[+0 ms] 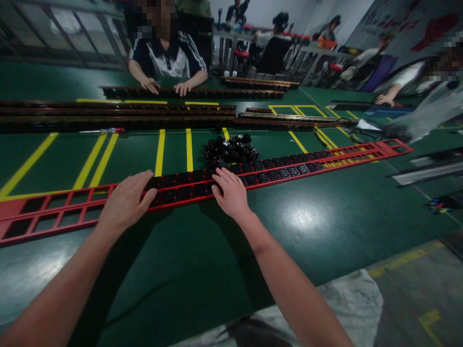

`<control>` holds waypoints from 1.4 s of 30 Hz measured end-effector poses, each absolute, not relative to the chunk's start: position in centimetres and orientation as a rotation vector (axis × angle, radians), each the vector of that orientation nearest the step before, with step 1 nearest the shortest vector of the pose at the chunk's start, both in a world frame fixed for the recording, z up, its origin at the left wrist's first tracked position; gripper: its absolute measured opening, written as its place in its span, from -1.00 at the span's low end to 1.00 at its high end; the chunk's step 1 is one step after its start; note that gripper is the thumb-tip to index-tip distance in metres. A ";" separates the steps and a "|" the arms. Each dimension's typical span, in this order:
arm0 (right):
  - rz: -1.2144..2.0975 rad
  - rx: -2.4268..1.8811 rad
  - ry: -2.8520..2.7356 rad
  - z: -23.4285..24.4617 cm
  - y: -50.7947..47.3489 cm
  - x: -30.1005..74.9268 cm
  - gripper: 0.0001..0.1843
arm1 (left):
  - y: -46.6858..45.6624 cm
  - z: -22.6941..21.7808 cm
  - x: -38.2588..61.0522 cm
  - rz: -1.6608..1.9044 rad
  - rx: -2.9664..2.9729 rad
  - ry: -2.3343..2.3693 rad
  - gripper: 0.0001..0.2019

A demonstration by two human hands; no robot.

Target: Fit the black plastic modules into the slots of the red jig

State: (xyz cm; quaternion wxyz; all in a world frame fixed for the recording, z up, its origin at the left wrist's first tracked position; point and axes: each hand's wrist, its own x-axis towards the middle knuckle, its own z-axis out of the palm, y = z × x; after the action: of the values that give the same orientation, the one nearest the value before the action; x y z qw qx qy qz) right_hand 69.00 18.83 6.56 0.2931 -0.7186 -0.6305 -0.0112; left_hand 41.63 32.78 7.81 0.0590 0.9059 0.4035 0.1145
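A long red ladder-like frame (10, 209) lay slantwise across the glossy green tabletop (304, 217), directly before the person. The bare left hand (127, 198) lay over it where vacant cells met square black inserts (199, 190); the bare right hand (230, 193) spread over those inserts, perhaps steadying them. The hands were apart, fingers extended; how firmly they pressed could not be told. A heap of shiny black pieces (229, 149) sat just beyond, presumably for easy reach.
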 end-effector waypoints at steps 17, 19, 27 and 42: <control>-0.006 -1.914 -1.670 6.6 18.8 69.0 -0.62 | 32.9 6.8 41.6 0.177 2.767 1.191 -0.28; 0.001 -1.914 -1.671 6.7 18.8 69.0 -0.62 | 32.8 6.9 41.7 0.192 2.778 1.195 -0.28; -0.011 -1.918 -1.680 6.8 18.8 68.9 -0.63 | 31.8 8.4 42.7 0.188 2.806 1.286 -0.32; 0.011 -1.916 -1.671 6.8 18.8 68.9 -0.62 | 32.0 8.1 42.4 0.200 2.774 1.273 -0.35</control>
State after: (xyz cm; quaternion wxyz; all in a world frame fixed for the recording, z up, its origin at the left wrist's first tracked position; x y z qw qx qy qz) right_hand 68.95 18.76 6.79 0.2950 -0.7201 -0.6280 0.0043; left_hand 42.37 32.04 8.06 0.0415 0.9062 0.4158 0.0653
